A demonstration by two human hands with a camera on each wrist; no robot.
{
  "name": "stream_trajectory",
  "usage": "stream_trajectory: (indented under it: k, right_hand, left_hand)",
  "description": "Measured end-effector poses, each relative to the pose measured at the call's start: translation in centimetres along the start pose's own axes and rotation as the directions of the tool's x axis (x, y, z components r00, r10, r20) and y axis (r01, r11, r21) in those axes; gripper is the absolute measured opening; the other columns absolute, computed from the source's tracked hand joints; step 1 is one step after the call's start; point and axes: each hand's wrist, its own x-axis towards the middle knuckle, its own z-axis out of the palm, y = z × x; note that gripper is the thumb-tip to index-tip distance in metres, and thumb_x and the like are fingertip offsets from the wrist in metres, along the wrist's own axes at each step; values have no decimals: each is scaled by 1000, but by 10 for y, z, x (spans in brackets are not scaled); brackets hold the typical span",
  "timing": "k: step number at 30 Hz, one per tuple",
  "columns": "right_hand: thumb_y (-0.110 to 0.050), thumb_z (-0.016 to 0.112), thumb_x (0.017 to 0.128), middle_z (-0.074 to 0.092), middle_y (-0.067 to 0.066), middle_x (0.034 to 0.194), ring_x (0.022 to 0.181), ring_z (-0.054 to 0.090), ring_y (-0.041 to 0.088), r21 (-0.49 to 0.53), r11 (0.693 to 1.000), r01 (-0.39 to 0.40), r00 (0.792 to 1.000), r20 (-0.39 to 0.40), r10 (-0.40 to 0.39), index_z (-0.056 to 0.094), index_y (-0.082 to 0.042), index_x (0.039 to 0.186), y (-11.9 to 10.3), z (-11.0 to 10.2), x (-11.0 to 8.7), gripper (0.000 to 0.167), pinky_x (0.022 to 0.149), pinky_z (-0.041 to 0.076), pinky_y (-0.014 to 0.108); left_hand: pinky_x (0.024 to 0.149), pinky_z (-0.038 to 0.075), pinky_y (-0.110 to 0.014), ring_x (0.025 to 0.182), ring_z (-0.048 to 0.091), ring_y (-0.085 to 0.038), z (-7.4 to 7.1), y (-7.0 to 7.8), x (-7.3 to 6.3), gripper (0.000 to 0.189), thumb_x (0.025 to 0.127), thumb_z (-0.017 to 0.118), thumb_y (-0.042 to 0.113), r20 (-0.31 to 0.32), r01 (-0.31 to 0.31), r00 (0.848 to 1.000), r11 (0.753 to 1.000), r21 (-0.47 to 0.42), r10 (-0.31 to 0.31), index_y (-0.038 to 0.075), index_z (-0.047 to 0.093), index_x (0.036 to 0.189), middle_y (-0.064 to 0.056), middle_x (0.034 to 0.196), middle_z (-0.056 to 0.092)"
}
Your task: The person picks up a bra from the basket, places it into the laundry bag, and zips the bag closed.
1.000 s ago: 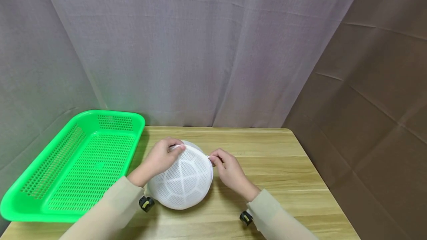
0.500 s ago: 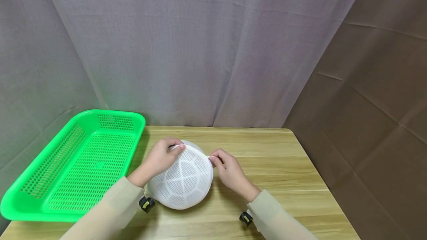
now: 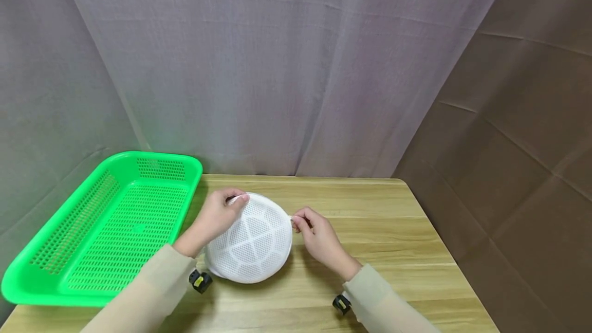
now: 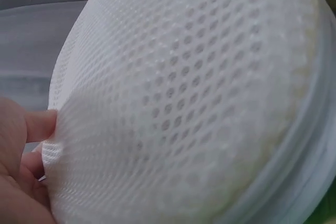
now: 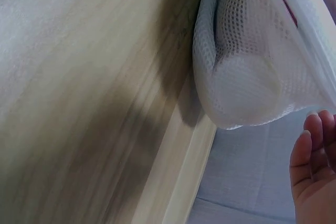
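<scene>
We recorded one white round mesh bag (image 3: pixel 250 243), tilted over the wood-grain table (image 3: pixel 370 209) right of the green plastic basket (image 3: pixel 129 235), left hand (image 3: pixel 214 217) gripping its far rim (image 3: pixel 264 200), right hand (image 3: pixel 318 233) pinching its right side: seemingly fastening work, which next wanted steady tension.

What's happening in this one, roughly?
A person is working at a wooden table with a round white mesh bag. The left hand grips its upper rim, while the right hand pinches something small at its right edge, too small to make out. The bag is tilted, with its broad mesh face toward the head camera. A green perforated basket sits to the left.
</scene>
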Motion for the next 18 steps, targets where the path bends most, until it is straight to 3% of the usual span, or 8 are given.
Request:
stream_trajectory:
  k: [4,12,18]
  right_hand:
    - [-21,54,99,64,4,83,78,61,20,5,1000,7,1000,-30,-6,62,-20,91,-5,1,1,12,68,51,27]
    - [-11,56,98,61,-11,83,79,61,12,11,998,54,997,-58,-54,64,-18,94,-19,5,7,11,70,52,28]
    - [-10,56,98,61,-10,83,79,60,9,19,998,59,997,-54,-58,63,-16,93,-23,7,7,11,69,52,28]
  left_hand:
    - [84,50,-41,95,61,-22,1,7,-1,22,95,63,21,39,-33,999,999,44,31,4,69,107,-8,101,68]
    - [100,41,-46,118,54,-28,12,23,-7,35,94,64,31,135,-128,985,981,149,109,7,65,119,-10,122,62]
    - [100,42,-44,117,55,-26,20,23,-10,31,93,65,29,134,-199,975,962,189,175,9,66,117,-8,122,61]
